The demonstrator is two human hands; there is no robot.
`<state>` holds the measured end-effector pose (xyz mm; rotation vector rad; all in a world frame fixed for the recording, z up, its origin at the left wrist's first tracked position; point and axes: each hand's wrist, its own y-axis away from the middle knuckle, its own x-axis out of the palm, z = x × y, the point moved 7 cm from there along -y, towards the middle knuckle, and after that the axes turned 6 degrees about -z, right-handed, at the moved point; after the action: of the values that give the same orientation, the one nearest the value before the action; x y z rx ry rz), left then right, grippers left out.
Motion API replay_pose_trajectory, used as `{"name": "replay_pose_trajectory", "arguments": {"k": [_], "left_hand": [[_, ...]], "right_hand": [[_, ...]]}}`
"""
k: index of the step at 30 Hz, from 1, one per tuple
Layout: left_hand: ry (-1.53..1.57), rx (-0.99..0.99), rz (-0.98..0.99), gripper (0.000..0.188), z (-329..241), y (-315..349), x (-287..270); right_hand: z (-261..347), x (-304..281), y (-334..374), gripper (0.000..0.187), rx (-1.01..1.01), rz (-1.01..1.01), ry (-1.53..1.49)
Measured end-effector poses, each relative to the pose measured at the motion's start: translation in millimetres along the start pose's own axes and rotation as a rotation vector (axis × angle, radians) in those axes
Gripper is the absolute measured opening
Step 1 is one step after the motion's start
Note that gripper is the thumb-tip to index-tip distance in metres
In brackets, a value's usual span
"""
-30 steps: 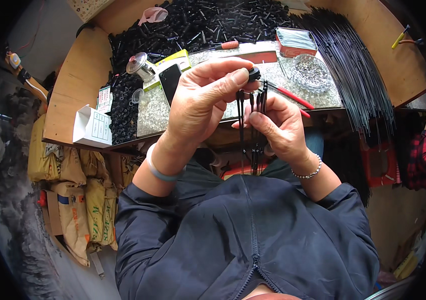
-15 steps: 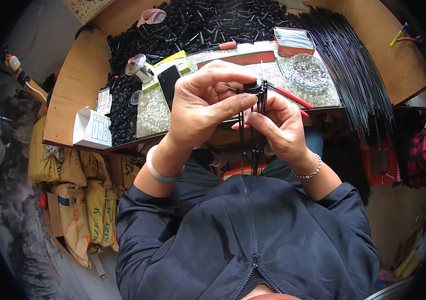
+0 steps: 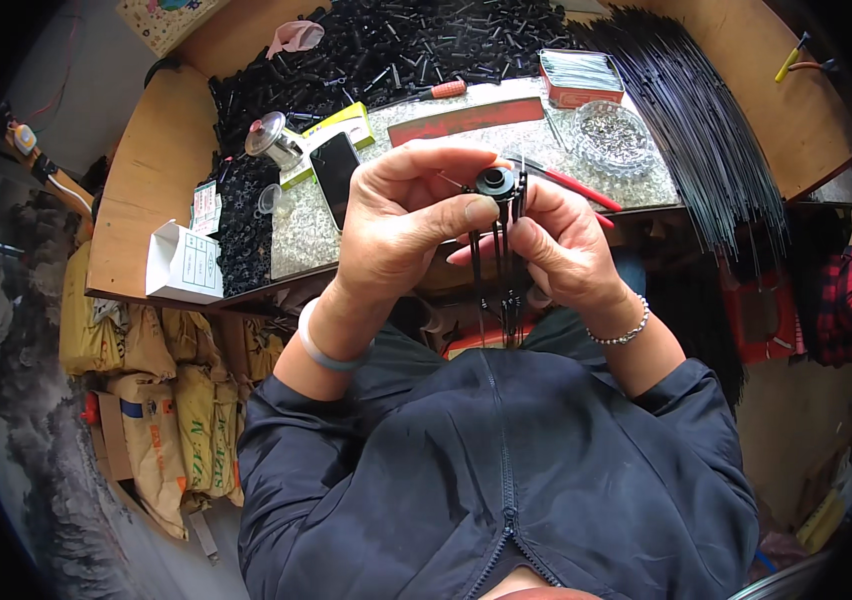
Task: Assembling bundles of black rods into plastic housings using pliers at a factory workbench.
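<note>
Between my hands is a black umbrella frame with a round, holed hub [image 3: 495, 182] at its top and thin jointed ribs [image 3: 506, 295] hanging down toward my lap. My left hand [image 3: 391, 215] pinches the hub's side with thumb and fingers. A thin wire [image 3: 452, 181] sticks out by its curled fingers. Close on the hub's right, my right hand [image 3: 571, 245] is closed, its thumb and fingers on a thin rib whose tip rises above the hub. Its exact grip is partly hidden. Behind that hand lie red-handled pliers [image 3: 586, 190].
On the bench stand a glass dish [image 3: 614, 138] of small metal pieces, a red box [image 3: 582, 80] of thin wires, a phone [image 3: 334, 172] and a lidded metal pot [image 3: 274, 140]. Black parts [image 3: 396, 45] heap behind; long black ribs [image 3: 686, 130] overhang the right edge. Another person's sleeve [image 3: 846, 310] shows far right.
The hub has tilted so its round top shows more toward me. A thin rib tip now stands upright beside it. My right hand has shifted slightly at the ribs.
</note>
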<state>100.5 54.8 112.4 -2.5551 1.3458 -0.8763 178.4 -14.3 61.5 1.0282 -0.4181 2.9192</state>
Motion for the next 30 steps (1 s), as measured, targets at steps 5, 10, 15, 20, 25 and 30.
{"name": "replay_pose_trajectory", "arguments": {"k": [5,10,15,20,25,30], "left_hand": [[0.035,0.019,0.01,0.03,1,2,2],[0.004,-0.014,0.03,0.046,1,1,4],[-0.09,-0.096,0.034,0.077,2,-6,-2],[-0.126,0.074,-0.011,0.076,-9,-13,-5],[-0.708,0.132,-0.059,0.039,-31,-1,13],[-0.762,0.098,-0.013,0.03,-29,-3,15]], "right_hand": [[-1,-1,0,0.017,-0.001,-0.022,0.03],[-3,-3,-2,0.02,0.016,0.001,-0.015],[-12,0,-9,0.032,0.092,0.094,-0.057],[-5,-3,-10,0.028,-0.15,-0.109,0.094],[4,-1,-7,0.014,-0.265,-0.259,0.143],[3,3,-2,0.012,-0.301,-0.25,0.187]]}}
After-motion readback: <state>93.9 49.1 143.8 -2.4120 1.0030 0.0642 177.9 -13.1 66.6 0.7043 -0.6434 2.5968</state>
